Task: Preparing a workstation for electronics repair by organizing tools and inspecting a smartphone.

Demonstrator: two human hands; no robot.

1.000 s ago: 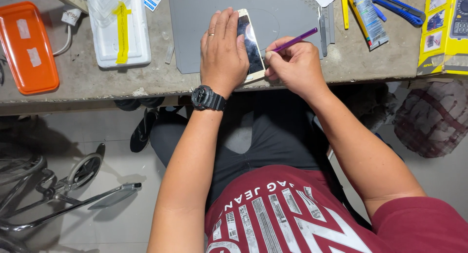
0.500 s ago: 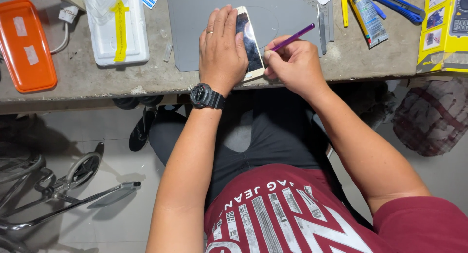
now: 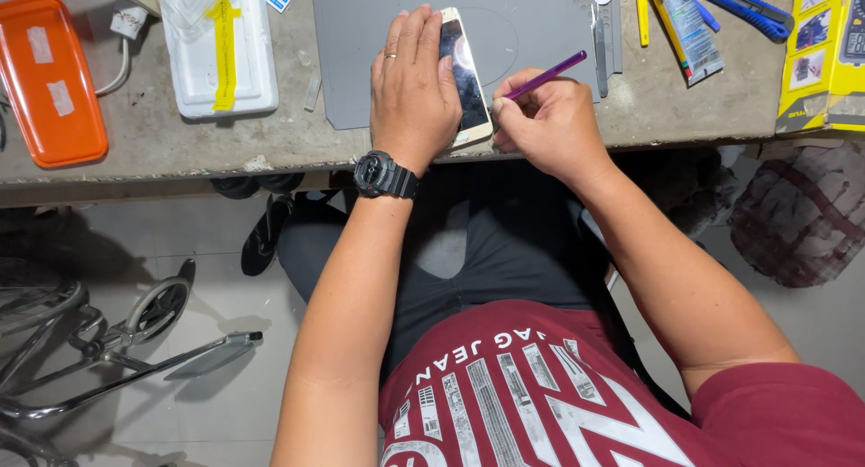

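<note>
Left hand (image 3: 413,93) flat, fingers spread, pressing a glossy gold-edged smartphone (image 3: 466,75) onto the smooth grey rubber mat (image 3: 360,44). Right hand (image 3: 550,125) curled tight around a slim purple pry tool (image 3: 545,75), tip beside the phone's right edge. Left of mat: white plastic tray (image 3: 221,62), orange lid (image 3: 50,80).
</note>
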